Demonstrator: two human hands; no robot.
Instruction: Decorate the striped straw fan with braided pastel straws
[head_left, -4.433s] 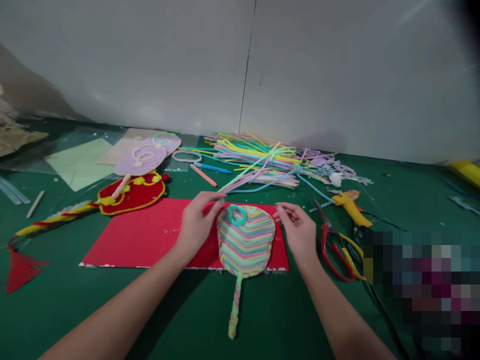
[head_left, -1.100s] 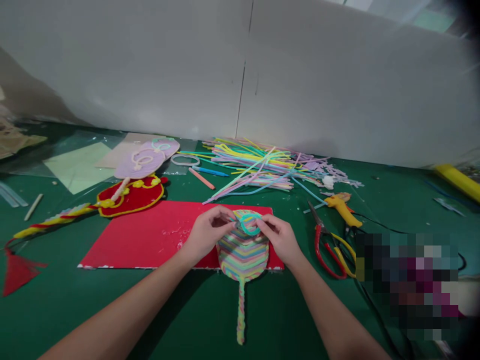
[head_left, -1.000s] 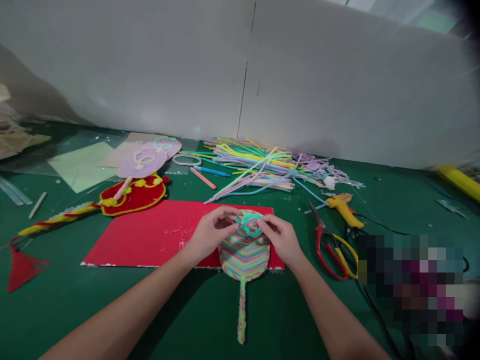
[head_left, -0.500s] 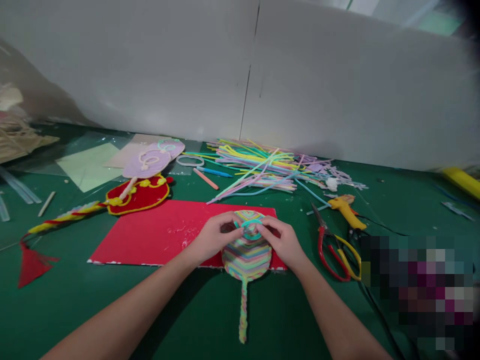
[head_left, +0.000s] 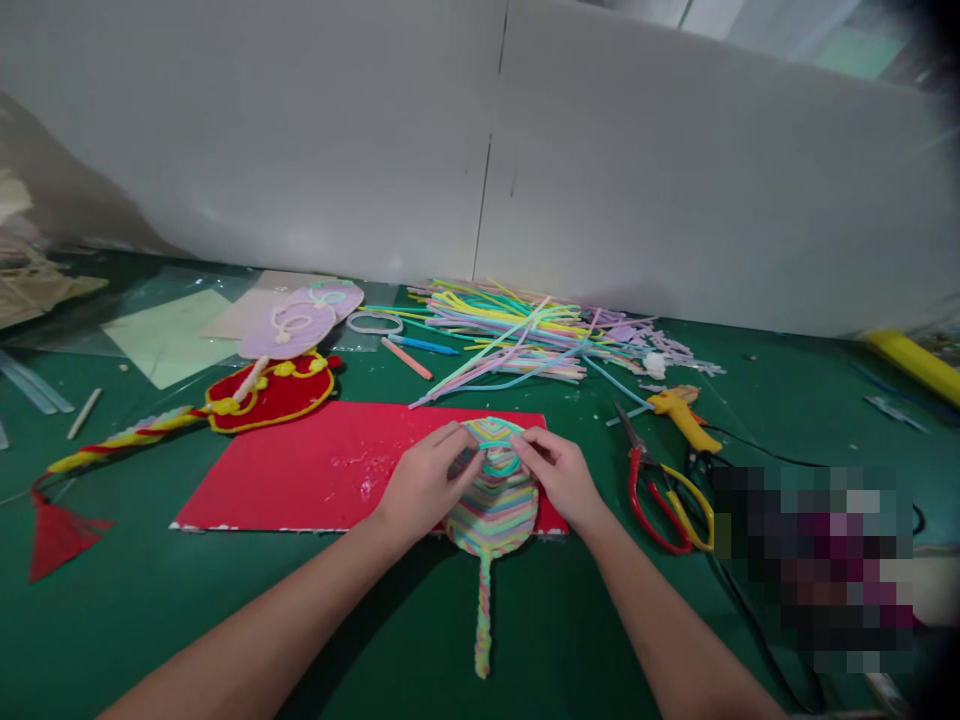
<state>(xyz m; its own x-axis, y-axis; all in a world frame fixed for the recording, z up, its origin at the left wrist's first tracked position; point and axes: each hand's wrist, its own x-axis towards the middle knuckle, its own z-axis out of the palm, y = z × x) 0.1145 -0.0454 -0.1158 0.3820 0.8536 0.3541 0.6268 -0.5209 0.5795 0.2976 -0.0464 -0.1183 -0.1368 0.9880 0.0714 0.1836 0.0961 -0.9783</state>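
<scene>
A round fan [head_left: 493, 520] with pastel V-shaped stripes lies on the front right part of a red board [head_left: 292, 470]. Its twisted pastel handle [head_left: 483, 620] points toward me over the green table. Above the upper part of the fan is a turquoise pipe-cleaner ring [head_left: 499, 446]. My left hand [head_left: 426, 475] pinches the ring's left side between thumb and fingers. On the opposite side, my right hand [head_left: 562, 478] grips it the same way. Whether the ring touches the fan I cannot tell.
Behind the board lies a pile of pastel pipe cleaners [head_left: 517, 330]. Red-and-yellow-handled pliers [head_left: 660, 500] and a yellow glue gun [head_left: 684, 418] are at the right. A red tasselled fan [head_left: 281, 393] and a lilac piece [head_left: 300, 325] lie at the left. A grey wall [head_left: 337, 140] stands behind.
The turquoise ring has shifted slightly between my fingers and looks more opened out over the fan. Both hands keep their pinch. The whole view has moved a little.
</scene>
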